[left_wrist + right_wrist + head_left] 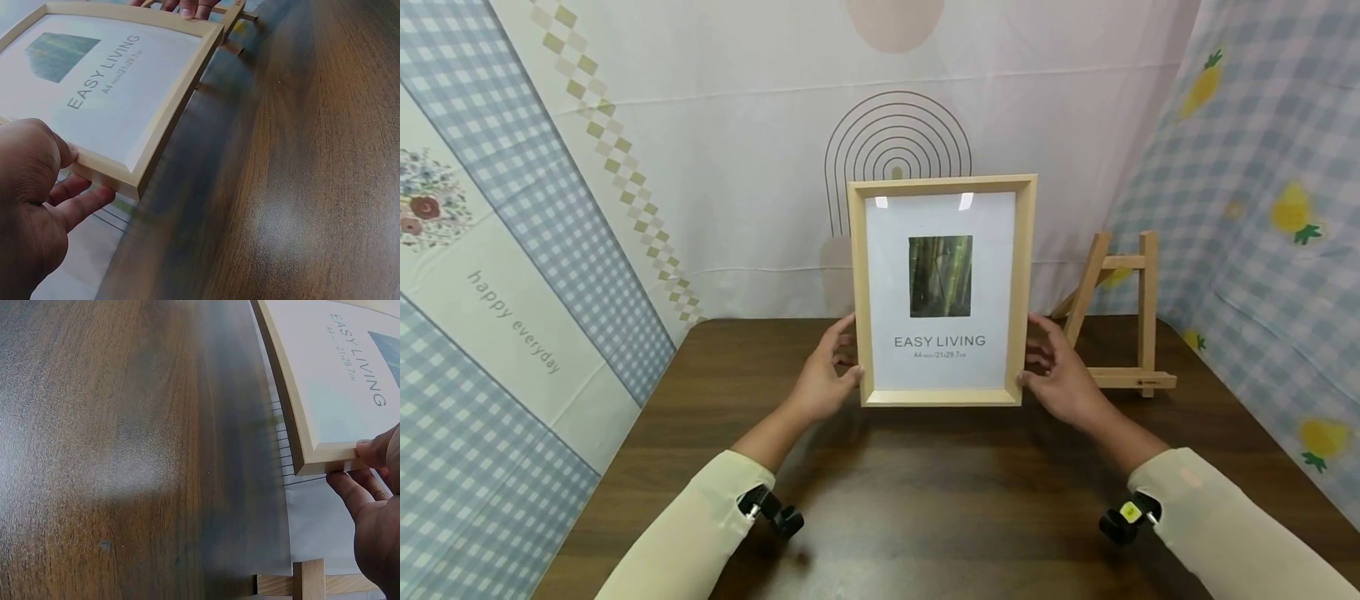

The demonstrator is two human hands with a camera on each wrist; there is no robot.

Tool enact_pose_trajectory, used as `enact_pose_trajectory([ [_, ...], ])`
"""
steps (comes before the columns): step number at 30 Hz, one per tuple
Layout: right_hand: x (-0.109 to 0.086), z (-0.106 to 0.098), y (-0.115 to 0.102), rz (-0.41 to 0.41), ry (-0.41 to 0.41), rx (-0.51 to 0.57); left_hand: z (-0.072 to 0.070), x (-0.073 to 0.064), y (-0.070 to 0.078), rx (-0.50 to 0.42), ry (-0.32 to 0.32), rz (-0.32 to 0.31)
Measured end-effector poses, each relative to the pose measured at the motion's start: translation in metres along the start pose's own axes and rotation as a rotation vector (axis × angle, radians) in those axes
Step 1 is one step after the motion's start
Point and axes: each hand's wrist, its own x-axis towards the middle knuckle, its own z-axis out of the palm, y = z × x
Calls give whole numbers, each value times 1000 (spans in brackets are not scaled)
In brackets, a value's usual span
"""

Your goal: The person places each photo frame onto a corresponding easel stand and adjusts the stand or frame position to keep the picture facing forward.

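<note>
A light wooden picture frame (941,398) stands upright between both hands, held up off the table. Behind its glazing is a white sheet with a bamboo picture and the words "EASY LIVING". My left hand (829,375) grips the left side near the bottom corner, thumb on the front edge and fingers around the side. On the opposite side my right hand (1062,379) pinches the frame the same way, as the right wrist view also shows. The fingertips behind the frame are partly hidden. Just right of that hand is a small wooden easel (1147,312).
Dark brown wood-grain table (925,508) lies under everything. A pale patterned cloth (737,167) hangs along its back edge. Checked cloths flank it, the right one (1247,275) with pineapple prints close to the easel.
</note>
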Motion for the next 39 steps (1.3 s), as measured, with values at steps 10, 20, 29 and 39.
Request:
enact_pose_trajectory([
  [10, 1, -6, -1, -6, 0, -13, 3, 3, 3, 39, 2, 28],
  [20, 2, -8, 2, -6, 16, -21, 8, 7, 5, 31, 16, 22],
  [29, 0, -13, 3, 6, 30, -1, 14, 12, 6, 26, 36, 21],
  [39, 2, -16, 4, 17, 35, -7, 17, 16, 8, 52, 27, 7],
])
